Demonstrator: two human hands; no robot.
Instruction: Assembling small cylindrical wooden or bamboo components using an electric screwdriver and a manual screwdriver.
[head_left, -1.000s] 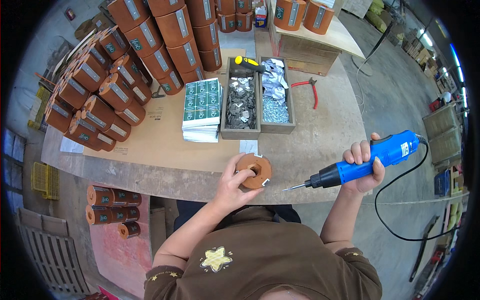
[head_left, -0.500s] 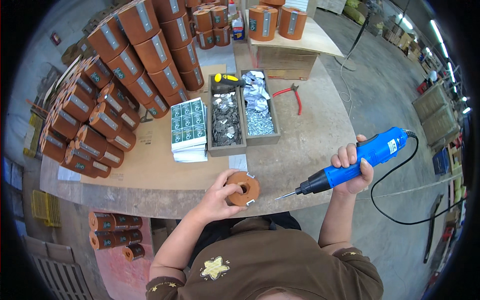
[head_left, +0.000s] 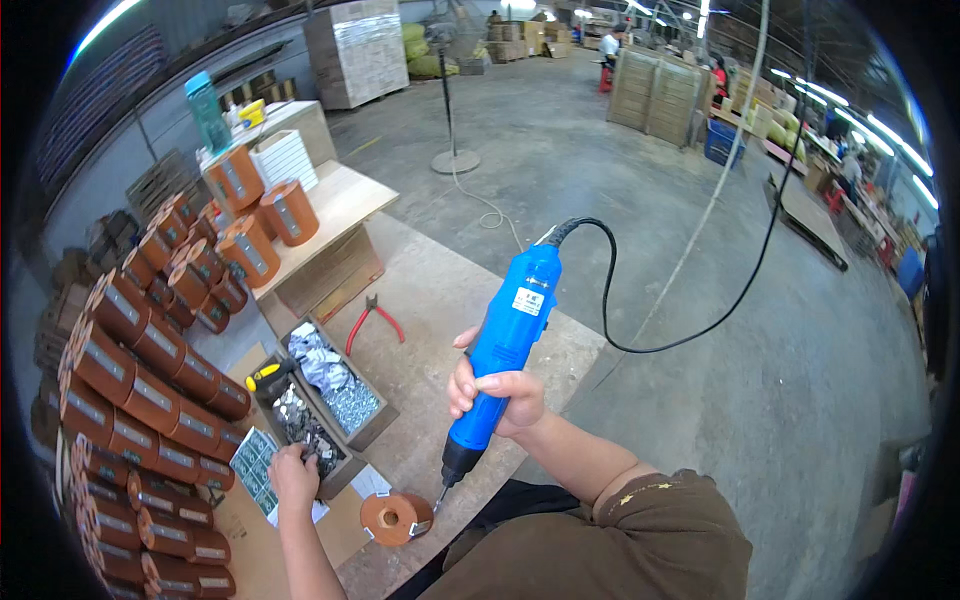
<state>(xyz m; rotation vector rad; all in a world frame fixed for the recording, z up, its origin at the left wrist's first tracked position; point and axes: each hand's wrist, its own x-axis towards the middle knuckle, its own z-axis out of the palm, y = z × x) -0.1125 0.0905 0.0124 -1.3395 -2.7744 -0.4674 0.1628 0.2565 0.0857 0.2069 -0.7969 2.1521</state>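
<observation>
An electric screwdriver (head_left: 512, 320), blue with a black nose, is gripped by my right hand (head_left: 505, 398), its fingers wrapped round the body. The bit points down and meets or nearly meets the right edge of a brown hollow cylinder (head_left: 378, 520), which stands on end on the table with small metal clips at its rim. My left hand (head_left: 293, 478) reaches to the near end of a grey bin of small dark metal pieces (head_left: 297, 415), fingers drawn together. What its fingertips hold, if anything, is hidden. Beside it lies a stack of green-and-white label sheets (head_left: 255, 470).
A second bin holds silvery screws (head_left: 352, 405) and crumpled wrapping. Red-handled pliers (head_left: 375, 325) lie beyond it; a yellow-and-black handle (head_left: 268, 375) rests on the bins. Brown cylinders (head_left: 140, 400) are stacked at left. The black cord (head_left: 690, 345) loops to the right.
The view has swung right. My left hand has let go of the brown cylinder, now on the table, and moved to the metal pieces. The screwdriver has come over to the cylinder, pointing downward.
</observation>
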